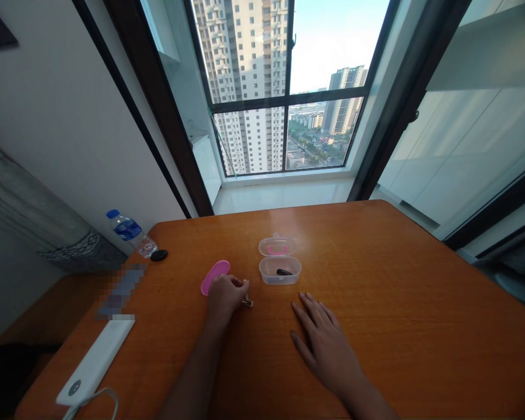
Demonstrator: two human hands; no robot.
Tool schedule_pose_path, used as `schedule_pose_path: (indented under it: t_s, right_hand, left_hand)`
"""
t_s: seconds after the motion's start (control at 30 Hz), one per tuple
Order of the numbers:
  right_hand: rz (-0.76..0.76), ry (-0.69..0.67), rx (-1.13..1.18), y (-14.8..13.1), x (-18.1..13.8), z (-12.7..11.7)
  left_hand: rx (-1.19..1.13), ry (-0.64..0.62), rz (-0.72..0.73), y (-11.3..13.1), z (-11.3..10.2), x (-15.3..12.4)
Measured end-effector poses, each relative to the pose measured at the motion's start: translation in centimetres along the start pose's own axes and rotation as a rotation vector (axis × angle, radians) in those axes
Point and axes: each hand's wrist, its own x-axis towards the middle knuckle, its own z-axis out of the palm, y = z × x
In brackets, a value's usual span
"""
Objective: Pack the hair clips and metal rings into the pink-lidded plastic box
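Observation:
My left hand (225,294) is curled on the wooden table (398,303), its fingers closed round a small metal object (247,301) that pokes out on the right side. A flat pink oval piece (214,276) lies just beyond and left of that hand. A small clear plastic case (280,261) stands open a little further back, with a dark item in its base and a pink piece in its lid. My right hand (326,344) lies flat on the table with fingers spread, empty, below and right of the case.
A water bottle (130,232) lies at the table's far left corner beside a small black cap (158,255). A white power bank (95,360) with a cable sits near the left front edge. Large windows stand beyond the table.

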Motion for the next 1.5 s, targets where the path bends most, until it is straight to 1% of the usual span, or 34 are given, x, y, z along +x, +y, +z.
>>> schedule_pose_path:
  t_s: [0.17, 0.3, 0.43, 0.53, 0.6, 0.7, 0.77, 0.87, 0.97, 1.07, 1.13, 1.2, 1.27, 1.33, 1.4, 1.5]
  right_hand:
    - [-0.024, 0.051, 0.061, -0.5, 0.3, -0.7]
    - [-0.059, 0.077, 0.185, -2.4, 2.0, -1.0]
    - [-0.06, -0.003, 0.265, -5.3, 5.1, 0.0]
    - [-0.042, -0.023, 0.239, -7.0, 7.4, 1.5]
    - [-0.028, -0.023, 0.212, -7.7, 8.5, 2.5]
    - [-0.018, -0.01, 0.2, -8.1, 9.2, 3.5]
    - [-0.013, 0.005, 0.22, -8.0, 9.2, 3.7]
    - [0.014, 0.027, 0.308, -7.2, 8.8, 3.3]
    - [0.063, 0.067, 0.481, -6.0, 8.1, 2.3]
    - [0.117, 0.082, 0.719, -4.5, 7.1, 1.3]
    - [0.2, 0.071, 0.905, -3.6, 6.3, 0.9]
    - [0.315, 0.064, 1.101, -2.6, 5.5, 0.6]
    - [0.417, 0.067, 1.283, -1.7, 4.8, 0.4]
    - [0.485, 0.067, 1.412, -1.0, 4.3, 0.2]
    - [0.537, 0.078, 1.489, -0.4, 4.0, 0.2]
    - [0.594, 0.117, 1.564, 0.2, 3.8, 0.7]
  left_hand:
    - [-0.048, 0.008, -0.012, 0.0, -0.1, 0.4]
    - [-0.102, 0.063, -0.024, 0.1, -0.9, 0.3]
    - [-0.159, 0.128, -0.056, 0.2, -2.2, -0.3]
    - [-0.196, 0.171, -0.094, -0.1, -3.6, -1.1]
    - [-0.309, 0.162, -0.136, -0.5, -4.2, -1.8]
    - [-0.709, 0.076, -0.228, -1.4, -4.4, -2.8]
    - [-0.959, -0.015, -0.298, -1.9, -4.0, -3.4]
    - [-1.146, -0.135, -0.382, -2.2, -3.3, -4.1]
    - [-1.234, -0.183, -0.406, -1.7, -2.7, -4.9]
    - [-1.289, -0.25, -0.388, -0.5, -1.9, -6.0]
    - [-1.297, -0.324, -0.379, 0.4, -1.2, -6.8]
    - [-1.327, -0.385, -0.369, 1.3, -0.1, -7.5]
    - [-1.378, -0.408, -0.361, 2.0, 1.0, -8.1]
    - [-1.425, -0.393, -0.364, 2.7, 2.0, -8.4]
    - [-1.468, -0.359, -0.375, 3.2, 2.7, -8.5]
    - [-1.525, -0.319, -0.398, 3.9, 3.2, -8.7]
